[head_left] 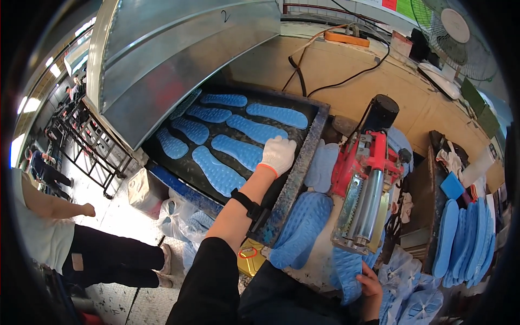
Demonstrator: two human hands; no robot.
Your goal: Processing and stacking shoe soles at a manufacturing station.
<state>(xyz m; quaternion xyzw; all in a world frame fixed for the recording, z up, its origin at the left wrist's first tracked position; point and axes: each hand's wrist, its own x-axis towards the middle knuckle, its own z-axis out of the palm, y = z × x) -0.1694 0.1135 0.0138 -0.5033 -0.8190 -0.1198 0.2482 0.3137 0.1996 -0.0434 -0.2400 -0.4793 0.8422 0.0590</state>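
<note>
- Head view: gloved left hand (278, 154) stretched over a dark tray (303, 157), palm down, fingers loosely spread and resting on the end of a blue insole (238, 150) lying flat there; grip slack, nothing clenched.
- Black strap (248, 204) around the left forearm, dark sleeve below it.
- Nine or so more blue insoles (254, 129) laid out in rows across the same tray, spaced apart, toes pointing toward upper left.
- Sheet-metal hood (179, 54) slanting over the tray's far left side, partly covering the farthest insoles.
- Bare right hand (370, 281) low at the frame's bottom edge, fingers closed around the edge of a blue textured insole (346, 271) hanging off the desk (325, 249) front; grip grasping that piece.
- Stack of blue insoles (306, 225) on the desk just right of the tray, between tray and red machine.
- Red roller machine (365, 184) with a steel cylinder and a black motor on top, standing on the desk beside the stack.
- Row of blue insoles on edge (466, 238) at far right, well apart from both hands.
- Orange power strip (346, 39) and black cables on the tan board behind the tray; fan (449, 32) at upper right.
- Another person (49, 233) at left, light top and dark trousers, standing on the floor, away from the tray.
</note>
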